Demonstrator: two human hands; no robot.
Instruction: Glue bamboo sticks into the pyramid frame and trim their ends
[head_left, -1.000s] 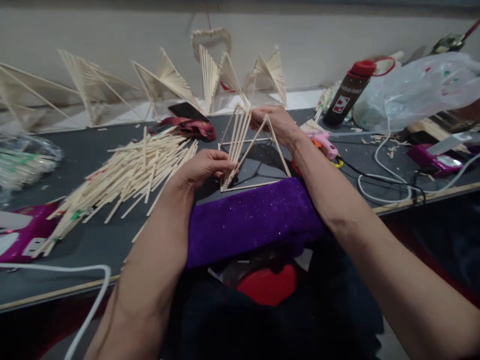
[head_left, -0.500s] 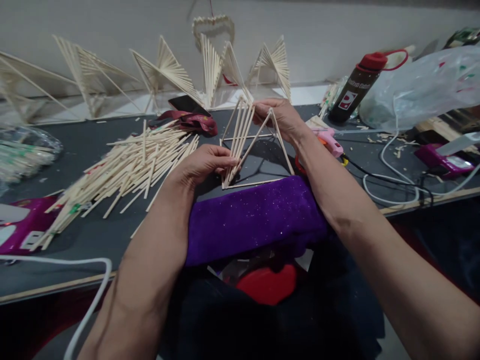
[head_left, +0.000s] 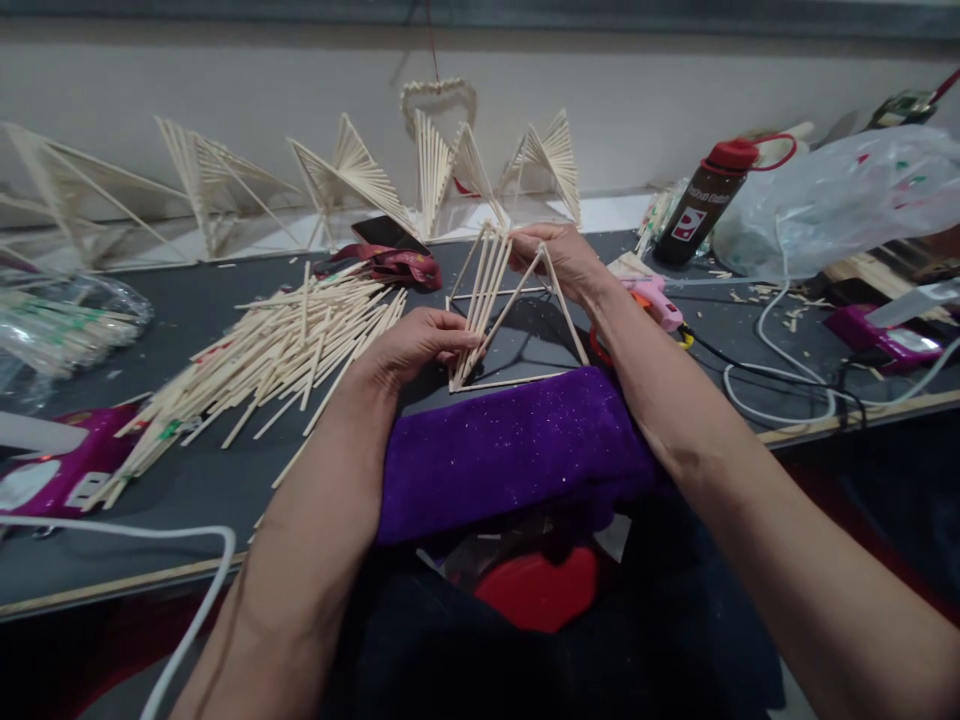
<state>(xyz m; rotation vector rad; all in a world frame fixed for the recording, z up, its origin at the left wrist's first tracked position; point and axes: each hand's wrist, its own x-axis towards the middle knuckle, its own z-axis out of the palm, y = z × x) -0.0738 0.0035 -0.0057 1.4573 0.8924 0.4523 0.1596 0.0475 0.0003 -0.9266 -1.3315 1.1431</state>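
A frame of thin wooden sticks stands on the dark table in front of me, with several sticks side by side on its left slope. My left hand is closed, thumb and fingers pinching the lower end of a wooden stick near the frame's front left corner. At the upper end of the same row, my right hand is closed on a stick; its fingertips are partly hidden behind the frame. Left of my left hand lies a pile of loose wooden sticks. A folded purple cloth lies at the near table edge, between my forearms.
Finished stick frames line the wall. To the right are a pink glue gun, a dark bottle, a plastic bag, cables and a purple power strip. Another purple power strip sits at left.
My view has tilted up slightly, so everything sits lower in the picture. Both hands keep their grip at the two ends of the stick row; the frame has hardly moved.
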